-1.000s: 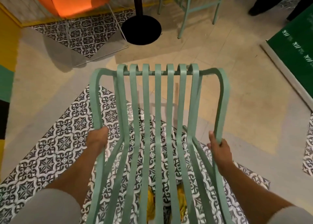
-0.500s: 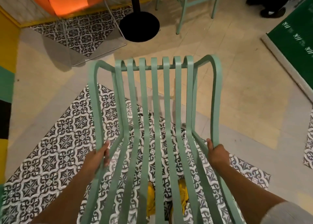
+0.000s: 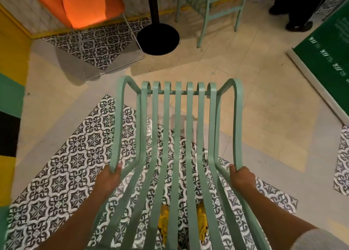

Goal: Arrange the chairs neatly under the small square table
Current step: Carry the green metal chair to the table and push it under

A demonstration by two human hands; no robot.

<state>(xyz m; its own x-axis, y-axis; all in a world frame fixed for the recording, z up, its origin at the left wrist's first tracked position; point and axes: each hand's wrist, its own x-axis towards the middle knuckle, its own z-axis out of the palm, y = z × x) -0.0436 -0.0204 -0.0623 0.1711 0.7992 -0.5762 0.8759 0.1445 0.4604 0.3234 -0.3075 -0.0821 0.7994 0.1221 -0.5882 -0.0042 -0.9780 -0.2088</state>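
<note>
Two hands grip a mint-green slatted metal chair [image 3: 177, 145]: left hand [image 3: 108, 178] and right hand [image 3: 242, 178] each wrapped around a curved side rail, above patterned floor tiles [image 3: 62, 174].

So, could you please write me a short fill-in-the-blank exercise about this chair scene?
1. Both hands, left hand and right hand, grip the slatted ____ chair.
2. The table's round base is ____ in colour.
3. Left of that base stands an ____ chair.

Missing words: green; black; orange
</note>
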